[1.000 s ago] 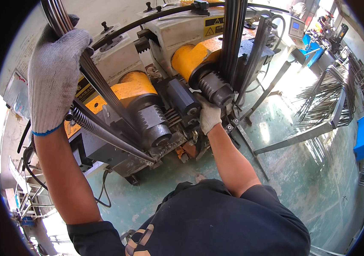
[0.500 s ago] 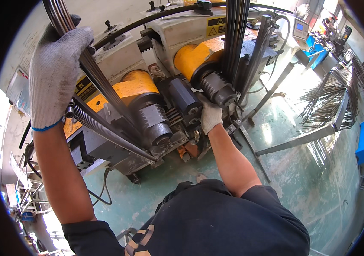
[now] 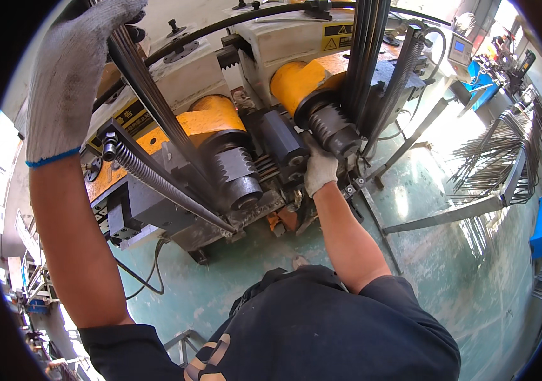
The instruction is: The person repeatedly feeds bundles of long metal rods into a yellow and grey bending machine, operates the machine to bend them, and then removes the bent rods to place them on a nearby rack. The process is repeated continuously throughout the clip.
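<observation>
My left hand (image 3: 71, 76), in a whitish knit glove with a blue cuff, is closed round the upper part of a bundle of steel bars (image 3: 150, 98). The bundle slants down to a machine with yellow housings (image 3: 210, 120). My right hand (image 3: 320, 166), gloved too, reaches in beside a black many-sided block (image 3: 277, 140). Its fingers are hidden between that block and the right toothed cylinder (image 3: 333, 130). A matching toothed cylinder (image 3: 236, 168) sits left of the block. Another bundle of steel bars (image 3: 366, 57) stands upright behind the right cylinder.
Coil springs on arms flank the machine, a left spring (image 3: 163, 184) and a right spring (image 3: 400, 82). A black hose (image 3: 220, 30) arches across the back. Right, a metal rack (image 3: 442, 216) holds many bent bars (image 3: 496, 152). A control box (image 3: 460, 47) stands far right.
My left hand has moved up and leftward in the view, still round the bars. My right hand stays beside the black block. The whole view has shifted slightly.
</observation>
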The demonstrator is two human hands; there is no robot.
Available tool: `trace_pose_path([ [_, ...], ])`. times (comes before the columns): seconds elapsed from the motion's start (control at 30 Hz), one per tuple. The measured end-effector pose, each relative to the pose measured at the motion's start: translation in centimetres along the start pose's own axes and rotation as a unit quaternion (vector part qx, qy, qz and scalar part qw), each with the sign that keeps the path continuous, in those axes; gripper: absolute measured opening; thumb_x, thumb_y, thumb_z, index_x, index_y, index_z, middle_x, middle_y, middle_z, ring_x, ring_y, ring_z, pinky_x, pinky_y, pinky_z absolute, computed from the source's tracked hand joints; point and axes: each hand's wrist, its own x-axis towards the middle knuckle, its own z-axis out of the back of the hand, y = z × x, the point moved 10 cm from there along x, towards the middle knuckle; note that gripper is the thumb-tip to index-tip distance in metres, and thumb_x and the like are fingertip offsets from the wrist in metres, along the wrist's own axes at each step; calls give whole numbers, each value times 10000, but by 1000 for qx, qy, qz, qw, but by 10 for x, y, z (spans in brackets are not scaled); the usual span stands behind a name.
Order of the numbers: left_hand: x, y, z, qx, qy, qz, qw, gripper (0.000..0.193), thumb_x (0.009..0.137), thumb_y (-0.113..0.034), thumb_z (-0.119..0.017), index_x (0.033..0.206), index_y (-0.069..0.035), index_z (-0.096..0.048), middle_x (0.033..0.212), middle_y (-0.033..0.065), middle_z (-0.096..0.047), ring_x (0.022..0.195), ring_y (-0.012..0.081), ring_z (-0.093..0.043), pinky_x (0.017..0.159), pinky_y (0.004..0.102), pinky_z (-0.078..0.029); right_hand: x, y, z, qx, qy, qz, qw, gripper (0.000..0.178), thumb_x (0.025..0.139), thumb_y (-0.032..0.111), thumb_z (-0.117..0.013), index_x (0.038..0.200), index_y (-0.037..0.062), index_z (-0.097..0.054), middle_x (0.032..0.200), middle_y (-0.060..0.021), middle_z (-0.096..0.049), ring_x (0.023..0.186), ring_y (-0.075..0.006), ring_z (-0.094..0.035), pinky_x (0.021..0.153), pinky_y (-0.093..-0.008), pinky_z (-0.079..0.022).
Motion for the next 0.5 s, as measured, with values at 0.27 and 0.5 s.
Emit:
trace_pose_path([
  [0.27, -26, 10, -20, -248, 52, 240, 937, 391, 1044, -285, -746, 1357, -51, -758, 1124, 148, -827, 1070, 248, -810, 1028, 394, -625, -3, -26, -4, 165, -10, -72, 984, 262, 1015, 72, -733, 1258, -17, -778, 1173, -95, -783, 981, -209, -746, 837, -364, -597],
  [0.5, -42, 11, -32, -434, 99, 265, 855, 485, 972, -287, -806, 1381, -36, -734, 1112, 103, -829, 1056, 226, -805, 1051, 402, -631, -20, -21, -5, 161, 8, -95, 982, 205, 1012, 76, -765, 1199, -5, -790, 1046, -71, -779, 884, -189, -721, 761, -357, -571],
])
